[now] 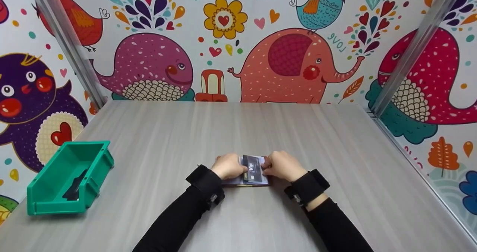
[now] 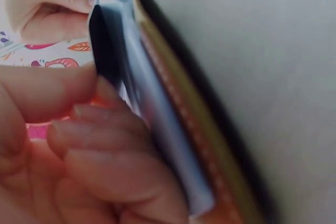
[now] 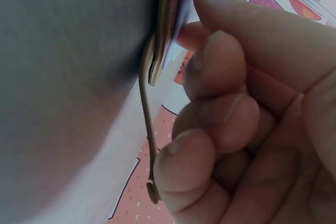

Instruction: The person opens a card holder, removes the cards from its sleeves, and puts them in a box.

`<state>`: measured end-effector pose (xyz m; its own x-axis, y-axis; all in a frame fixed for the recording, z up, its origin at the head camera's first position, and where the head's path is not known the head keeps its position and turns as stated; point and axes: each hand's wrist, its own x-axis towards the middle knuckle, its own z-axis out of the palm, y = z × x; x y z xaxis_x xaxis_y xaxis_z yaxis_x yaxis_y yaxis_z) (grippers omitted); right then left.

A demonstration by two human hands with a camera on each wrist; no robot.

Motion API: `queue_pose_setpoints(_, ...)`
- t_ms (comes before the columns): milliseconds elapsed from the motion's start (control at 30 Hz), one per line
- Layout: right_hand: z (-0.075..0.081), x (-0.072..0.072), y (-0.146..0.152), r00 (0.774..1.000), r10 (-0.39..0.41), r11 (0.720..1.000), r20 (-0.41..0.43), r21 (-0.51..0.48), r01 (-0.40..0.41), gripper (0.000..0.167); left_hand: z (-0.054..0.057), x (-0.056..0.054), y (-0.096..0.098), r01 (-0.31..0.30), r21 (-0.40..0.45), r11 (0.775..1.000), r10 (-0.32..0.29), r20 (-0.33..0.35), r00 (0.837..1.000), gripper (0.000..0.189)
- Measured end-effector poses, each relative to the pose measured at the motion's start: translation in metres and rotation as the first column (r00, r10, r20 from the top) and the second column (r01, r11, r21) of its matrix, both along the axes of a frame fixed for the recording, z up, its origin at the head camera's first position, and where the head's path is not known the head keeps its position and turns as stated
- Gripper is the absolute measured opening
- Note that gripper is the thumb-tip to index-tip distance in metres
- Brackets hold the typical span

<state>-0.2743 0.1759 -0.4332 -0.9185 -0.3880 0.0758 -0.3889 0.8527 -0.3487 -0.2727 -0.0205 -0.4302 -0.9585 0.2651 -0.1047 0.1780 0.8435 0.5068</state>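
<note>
Vip card (image 1: pixel 252 168) pinched between two sets of fingers

The left hand (image 1: pixel 228 166) and right hand (image 1: pixel 284 166) meet over a small wallet (image 3: pixel 167 24), with the dark card upright in lettering between them. The left fingers are clamped on the card's left edge, thumb in front; the remaining left fingers curl close to a stack of plastic pockets (image 2: pixel 170 145). The right fingers are clamped on the card's right side, thumb and index together; whether they catch a pocket as well, I cannot tell.

The wallet lies open beneath both sets of fingers, its tan, stitched edge showing just beside the left fingers in the left wrist view. From it, near the curled right fingers, a narrow strap (image 3: pixel 146 103) hangs out, ending in a round stud (image 3: pixel 152 192) right by the little finger; contact there is unclear.

Below the fingers spreads a grey, wood-grained worktop (image 1: pixel 238 132). Well to the left of the left fingers stands a green bin (image 1: pixel 56 207) with a black item (image 1: pixel 76 186) inside, its kind hard to make out. Behind both hands sit black wristbands (image 1: pixel 204 183) and dark sleeves (image 1: pixel 167 222). Well beyond the fingertips, a wall (image 1: pixel 231 91) carries printed whales, birds and an elephant.
</note>
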Motion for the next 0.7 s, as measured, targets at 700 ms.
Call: queue_pose_setpoints(700,-0.001,0.000,0.002,1.000,0.020,1.000,-0.024,-0.023,-0.021,0.013,-0.001,-0.001,-0.025,-0.090,0.283,0.955,0.034,0.199,0.979,0.017)
